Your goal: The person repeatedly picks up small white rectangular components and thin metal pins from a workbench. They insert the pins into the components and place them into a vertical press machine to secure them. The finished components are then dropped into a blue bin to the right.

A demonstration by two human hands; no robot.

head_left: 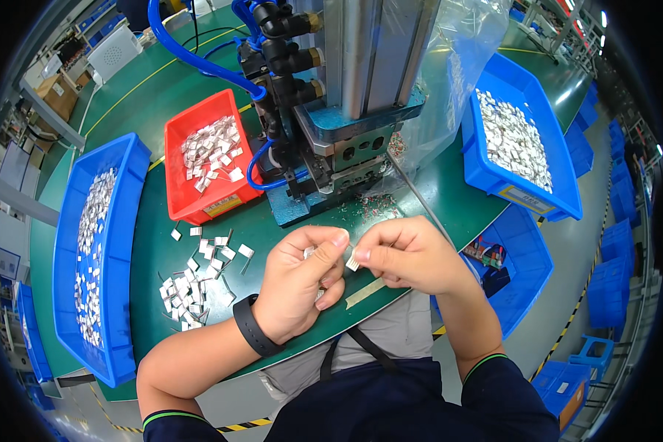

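Press (346, 110) is sitting at 12 o'clock on the green bench (435, 199); blue bin (96, 258) at 9, red bin (206, 166) at 11, second blue bin (519, 132) at 2, loose white parts (195, 276) scattered at 8. Both hands are meeting at centre, wrists bent inward, forearms coming up from 6. Left hand (298, 283) is curling shut around a few small pieces, exact count unclear. Right hand (409, 254) is pinching the small white connector (353, 261) between thumb and forefinger, at the point where the hands touch. My read: keep the pinch light, square the part before feeding.
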